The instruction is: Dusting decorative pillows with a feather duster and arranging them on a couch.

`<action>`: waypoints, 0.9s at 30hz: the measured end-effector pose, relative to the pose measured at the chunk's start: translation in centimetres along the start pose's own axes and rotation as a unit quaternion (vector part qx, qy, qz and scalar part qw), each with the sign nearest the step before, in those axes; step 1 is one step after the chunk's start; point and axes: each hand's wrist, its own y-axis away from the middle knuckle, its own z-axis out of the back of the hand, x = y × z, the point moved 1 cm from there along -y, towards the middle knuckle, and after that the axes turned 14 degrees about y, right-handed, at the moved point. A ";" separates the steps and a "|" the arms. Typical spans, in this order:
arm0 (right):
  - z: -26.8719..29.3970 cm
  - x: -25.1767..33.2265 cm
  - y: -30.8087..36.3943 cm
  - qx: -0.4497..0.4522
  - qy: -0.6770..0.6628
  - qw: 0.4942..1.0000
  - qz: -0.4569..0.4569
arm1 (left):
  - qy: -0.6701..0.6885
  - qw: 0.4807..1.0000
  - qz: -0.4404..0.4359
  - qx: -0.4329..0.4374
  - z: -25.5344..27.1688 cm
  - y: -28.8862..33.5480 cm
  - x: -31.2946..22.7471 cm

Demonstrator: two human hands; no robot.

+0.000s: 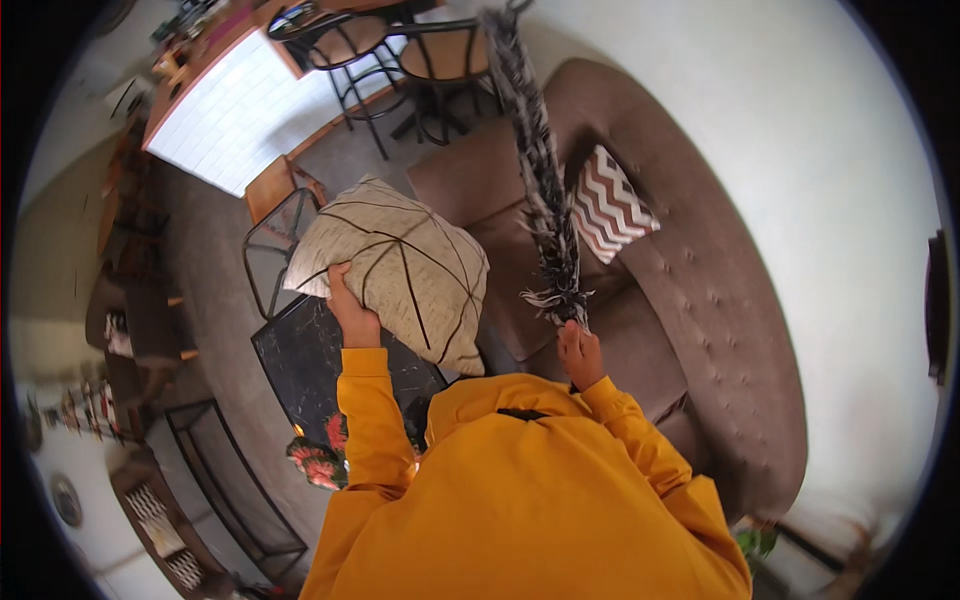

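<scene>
My left hand (352,312) grips a beige cushion (420,265) with dark crossing lines by its near left edge, holding it up in front of me. In my right hand (580,355) is the lower end of a long, shaggy black-and-grey duster (543,180), raised upright. Its handle is mostly hidden in my fist. Beyond the duster, a brown tufted sofa (690,290) curves along the wall. A zigzag-patterned cushion (612,205) leans against its backrest, just right of the duster.
Under the cushion stands a dark marble-look table (310,360), with red flowers (320,460) at its near side. A wooden chair (272,188) and black bar stools (435,65) stand by a white-tiled counter (225,110). A black-framed low table (235,480) is at left.
</scene>
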 end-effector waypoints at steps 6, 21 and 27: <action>-1.6 0.5 3.0 0.150 0.075 0.985 -0.025 | -0.006 0.996 0.053 0.069 -1.2 -1.9 -0.3; -2.4 -2.5 9.2 0.042 0.105 0.964 -0.241 | -0.128 0.970 0.161 0.132 -1.2 -3.8 1.8; -1.9 -6.9 14.1 -0.108 0.194 0.929 -0.295 | -0.216 0.952 0.176 0.125 0.2 -3.0 3.6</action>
